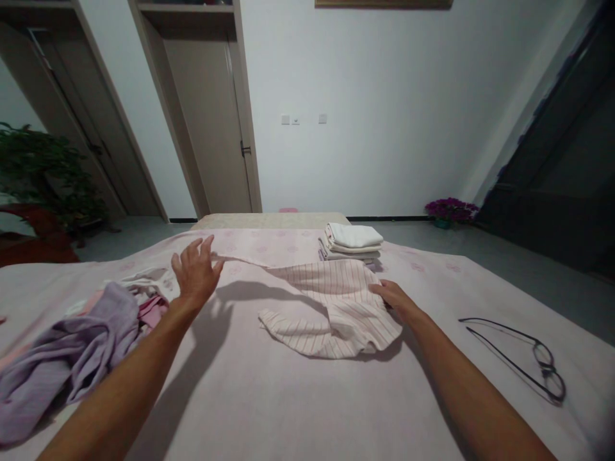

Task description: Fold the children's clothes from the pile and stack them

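Note:
A pale pink striped garment (331,285), which looks like small trousers, is stretched between my hands above the bed. My left hand (195,272) has the narrow end of one leg at its thumb and forefinger, the other fingers spread. That leg is pulled out thin and taut toward the left. My right hand (391,296) is closed on the garment's right edge, with the fingertips partly hidden by the cloth. The other leg hangs loosely below, bending left with its end near the sheet. Just behind the garment stands a stack of folded cloths (354,235), white on top.
A heap of crumpled clothes, with a purple one (103,330) on top, lies at the left. Black-framed glasses (545,368) rest unfolded at the right. A pink sheet (288,410) covers the surface. Beyond are a closed door (206,115) and a purple-flowered plant (450,209).

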Tool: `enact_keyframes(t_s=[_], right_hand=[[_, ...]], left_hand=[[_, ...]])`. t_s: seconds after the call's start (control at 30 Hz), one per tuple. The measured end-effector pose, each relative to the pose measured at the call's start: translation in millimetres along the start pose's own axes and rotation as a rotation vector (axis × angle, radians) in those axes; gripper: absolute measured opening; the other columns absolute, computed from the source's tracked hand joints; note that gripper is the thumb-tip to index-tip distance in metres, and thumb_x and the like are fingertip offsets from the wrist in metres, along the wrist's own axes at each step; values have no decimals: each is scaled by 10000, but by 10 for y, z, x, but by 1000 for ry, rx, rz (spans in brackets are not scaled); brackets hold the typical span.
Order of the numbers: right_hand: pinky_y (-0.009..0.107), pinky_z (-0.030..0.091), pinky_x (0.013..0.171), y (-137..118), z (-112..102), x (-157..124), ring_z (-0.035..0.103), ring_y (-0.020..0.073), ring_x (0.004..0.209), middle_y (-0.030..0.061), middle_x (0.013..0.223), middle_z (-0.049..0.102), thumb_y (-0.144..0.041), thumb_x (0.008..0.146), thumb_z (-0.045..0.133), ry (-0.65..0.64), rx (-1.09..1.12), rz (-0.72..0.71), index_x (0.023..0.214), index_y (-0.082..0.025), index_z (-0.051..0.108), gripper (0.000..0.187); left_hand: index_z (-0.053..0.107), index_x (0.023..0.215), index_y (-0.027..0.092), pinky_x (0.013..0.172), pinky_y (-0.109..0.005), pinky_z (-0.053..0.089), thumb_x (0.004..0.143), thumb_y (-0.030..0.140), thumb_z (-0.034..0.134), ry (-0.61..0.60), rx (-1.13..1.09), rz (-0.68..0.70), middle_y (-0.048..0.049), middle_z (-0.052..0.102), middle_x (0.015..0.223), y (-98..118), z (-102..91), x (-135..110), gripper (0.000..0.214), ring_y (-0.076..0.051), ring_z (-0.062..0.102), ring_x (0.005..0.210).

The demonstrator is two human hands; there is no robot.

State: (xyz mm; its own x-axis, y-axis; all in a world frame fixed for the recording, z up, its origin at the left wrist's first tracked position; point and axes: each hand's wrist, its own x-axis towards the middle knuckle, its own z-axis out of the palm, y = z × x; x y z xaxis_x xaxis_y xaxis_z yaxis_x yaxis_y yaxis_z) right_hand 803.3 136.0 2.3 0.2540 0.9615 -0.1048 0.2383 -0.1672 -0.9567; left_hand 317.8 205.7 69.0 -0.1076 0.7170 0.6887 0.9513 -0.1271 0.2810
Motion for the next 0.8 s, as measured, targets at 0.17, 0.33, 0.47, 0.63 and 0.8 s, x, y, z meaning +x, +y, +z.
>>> enact_keyframes(t_s=[0.17, 0.33, 0.47, 0.63, 0.8], right_hand=[[282, 454, 559, 138, -114, 13, 609, 196, 618, 57, 694, 678, -634, 773, 643, -76, 80, 81, 917, -170, 696, 488], [308, 516, 744, 312, -115, 35, 669, 229, 850, 88, 975, 741, -622, 804, 616, -120, -14, -101, 1045, -159, 725, 533], [351, 503, 895, 472, -26, 36, 660, 256, 1002, 95, 1082, 737, -525, 787, 672, -70, -127, -211, 1219, -147, 689, 574], [365, 497, 896, 592, -15, 51, 671, 236, 925, 88, 1022, 740, -457, 784, 678, -26, -335, -227, 1338, -141, 632, 640], [336, 489, 868, 562, -21, 24, 667, 242, 941, 86, 1033, 753, -450, 762, 689, -69, -416, -264, 1037, -181, 773, 394]], left_hand=[[652, 1234, 172, 1037, -435, 434, 918, 334, 531, -411, -240, 154, -149, 656, 1242, 194, 488, -616, 376, -291, 592, 1161], [687, 1234, 224, 1087, -426, 414, 810, 339, 668, -833, -608, 313, -126, 637, 1317, 167, 760, -1131, 440, -279, 572, 1232], [675, 1239, 239, 1065, -398, 429, 803, 316, 666, -922, -733, 375, -110, 638, 1295, 158, 667, -1100, 443, -263, 565, 1224], [683, 990, 211, 912, -355, 480, 905, 319, 543, -806, -629, 375, -95, 663, 1044, 227, 479, -1164, 196, -229, 602, 992], [638, 944, 208, 848, -338, 496, 940, 433, 468, -738, -711, 156, -67, 667, 956, 252, 283, -1164, 282, -220, 613, 913]])
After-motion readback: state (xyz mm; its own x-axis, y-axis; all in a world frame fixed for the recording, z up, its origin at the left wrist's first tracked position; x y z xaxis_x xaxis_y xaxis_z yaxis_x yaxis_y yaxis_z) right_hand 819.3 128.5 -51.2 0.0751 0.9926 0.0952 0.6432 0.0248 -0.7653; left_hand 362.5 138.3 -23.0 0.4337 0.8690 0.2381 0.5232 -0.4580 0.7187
